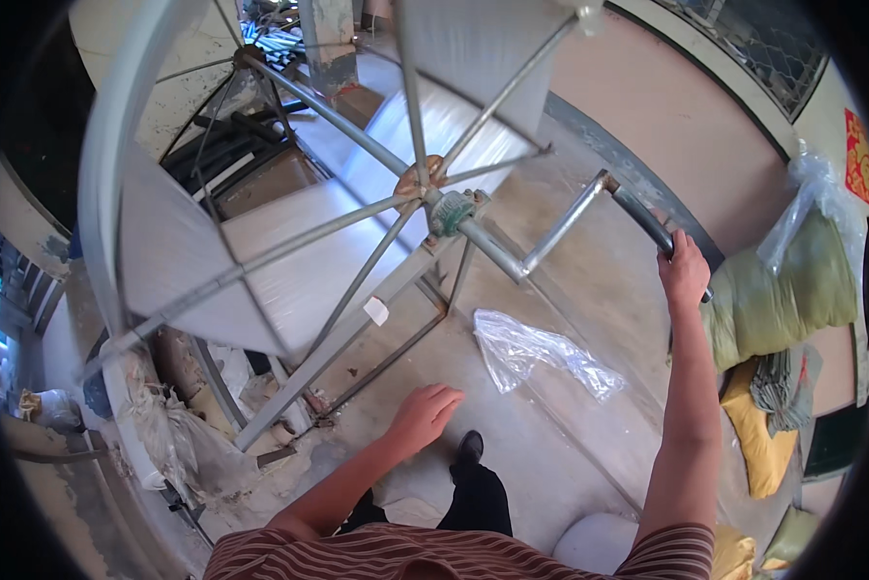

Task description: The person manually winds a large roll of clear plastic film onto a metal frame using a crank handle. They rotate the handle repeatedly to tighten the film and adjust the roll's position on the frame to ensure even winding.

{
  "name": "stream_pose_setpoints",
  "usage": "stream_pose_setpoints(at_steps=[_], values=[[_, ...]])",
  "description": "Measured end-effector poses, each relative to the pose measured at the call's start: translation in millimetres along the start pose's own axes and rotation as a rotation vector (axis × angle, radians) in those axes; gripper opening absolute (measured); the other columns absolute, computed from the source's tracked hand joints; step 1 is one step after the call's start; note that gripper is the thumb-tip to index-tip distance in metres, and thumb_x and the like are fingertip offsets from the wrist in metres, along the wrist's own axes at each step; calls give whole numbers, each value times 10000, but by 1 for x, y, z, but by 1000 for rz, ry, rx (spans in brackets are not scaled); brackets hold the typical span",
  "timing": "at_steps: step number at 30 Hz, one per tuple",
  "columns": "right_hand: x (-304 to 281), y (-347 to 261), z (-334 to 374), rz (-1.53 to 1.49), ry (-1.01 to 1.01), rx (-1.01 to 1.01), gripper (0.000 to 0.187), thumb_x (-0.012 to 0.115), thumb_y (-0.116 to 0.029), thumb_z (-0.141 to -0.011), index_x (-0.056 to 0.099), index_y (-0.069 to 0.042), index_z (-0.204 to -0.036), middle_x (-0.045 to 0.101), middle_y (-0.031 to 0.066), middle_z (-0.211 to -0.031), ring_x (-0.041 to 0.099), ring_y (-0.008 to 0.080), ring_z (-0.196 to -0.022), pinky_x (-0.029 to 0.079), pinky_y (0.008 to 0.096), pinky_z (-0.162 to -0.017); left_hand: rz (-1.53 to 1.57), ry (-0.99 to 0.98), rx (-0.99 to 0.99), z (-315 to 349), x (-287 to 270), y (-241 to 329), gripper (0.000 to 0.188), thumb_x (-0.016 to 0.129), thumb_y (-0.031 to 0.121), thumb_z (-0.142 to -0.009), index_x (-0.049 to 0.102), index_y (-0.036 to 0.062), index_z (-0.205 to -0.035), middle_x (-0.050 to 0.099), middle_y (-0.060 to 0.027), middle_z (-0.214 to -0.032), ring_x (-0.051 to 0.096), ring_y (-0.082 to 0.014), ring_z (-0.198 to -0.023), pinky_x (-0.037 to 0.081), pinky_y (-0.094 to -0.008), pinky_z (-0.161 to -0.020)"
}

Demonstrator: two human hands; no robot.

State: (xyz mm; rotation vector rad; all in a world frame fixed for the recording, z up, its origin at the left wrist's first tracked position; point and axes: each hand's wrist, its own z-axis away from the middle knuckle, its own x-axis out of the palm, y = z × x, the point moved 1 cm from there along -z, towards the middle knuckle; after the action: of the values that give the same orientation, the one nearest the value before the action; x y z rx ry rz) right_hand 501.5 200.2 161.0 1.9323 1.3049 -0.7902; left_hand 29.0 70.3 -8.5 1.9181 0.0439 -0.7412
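Note:
My right hand is wrapped round the dark grip of a metal crank handle, off to the right. The crank's bent arm joins a shaft that runs through a green bearing block into a large spoked reel. Translucent plastic film is stretched over the reel's frame, and its outer spokes look smeared by motion. My left hand hangs in the air below the reel's stand, touching nothing, its fingers loosely extended.
A crumpled clear plastic sheet lies on the concrete floor ahead of my foot. At the right, a stuffed green sack leans by the wall, with yellow cloth below. Bundled scrap plastic sits at the left, beside the stand.

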Motion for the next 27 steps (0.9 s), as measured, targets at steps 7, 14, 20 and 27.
stream_pose_setpoints(at_steps=[7,14,20,27], values=[[148,12,33,-98,-415,158,307,780,-351,-822,644,-131,-988,733,151,-910,720,377,-857,569,513,-744,-121,41,-150,15,6,-37,173,633,60,-934,690,83,-1096,676,-113,-945,655,-351,-854,518,-443,-726],[246,-37,151,-288,-861,188,482,803,-480,-771,702,-138,-1095,753,185,-1034,723,378,-974,573,502,-861,-161,5,-284,36,20,-36,146,636,66,-935,703,72,-1063,688,-121,-954,667,-345,-878,530,-432,-760],[217,-119,269,-421,-1094,221,747,834,-596,-712,693,-135,-1283,748,169,-1166,712,355,-1087,558,470,-932,-111,37,-214,43,11,-9,176,633,53,-931,695,62,-1096,671,-123,-924,653,-353,-874,519,-442,-763],[111,-182,346,-708,-1173,225,692,837,-616,-689,724,-86,-1120,760,172,-960,733,362,-935,564,464,-817,-120,29,-20,70,-7,26,193,657,29,-909,695,46,-1097,673,-116,-967,647,-336,-878,508,-434,-769]])
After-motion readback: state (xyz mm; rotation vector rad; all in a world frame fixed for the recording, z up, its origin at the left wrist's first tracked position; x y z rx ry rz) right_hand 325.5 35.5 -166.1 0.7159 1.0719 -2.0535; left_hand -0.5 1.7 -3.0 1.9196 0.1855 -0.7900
